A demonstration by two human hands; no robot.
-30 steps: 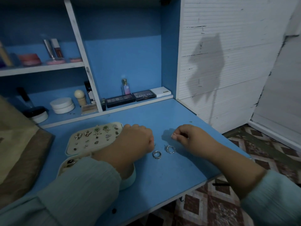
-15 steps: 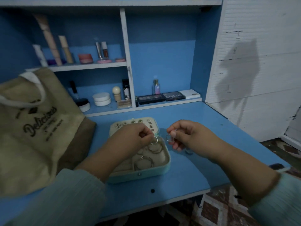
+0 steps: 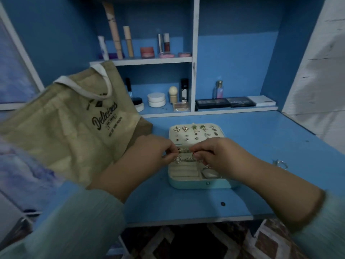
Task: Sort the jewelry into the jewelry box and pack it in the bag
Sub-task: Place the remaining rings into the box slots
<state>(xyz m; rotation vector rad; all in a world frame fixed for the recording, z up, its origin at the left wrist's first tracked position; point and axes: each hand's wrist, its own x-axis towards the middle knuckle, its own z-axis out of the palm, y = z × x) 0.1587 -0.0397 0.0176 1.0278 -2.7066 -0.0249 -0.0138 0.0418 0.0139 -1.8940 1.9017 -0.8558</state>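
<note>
Head view: the jewelry box [image 3: 197,181] lies open on the blue tabletop [image 3: 252,146], a pale mint case with a cream lining. Its raised lid [image 3: 196,132] carries rows of small earrings and studs, and its base has padded ring rolls with a few rings tucked in. The left hand [image 3: 149,152] and right hand [image 3: 222,156] hover together over the ring rolls, fingers curled with the tips pinched close; each seems to pinch something small, though blur hides what it is. A loose ring [image 3: 280,164] lies on the tabletop well to the right of the box. The beige tote bag [image 3: 71,124] stands to the left.
</note>
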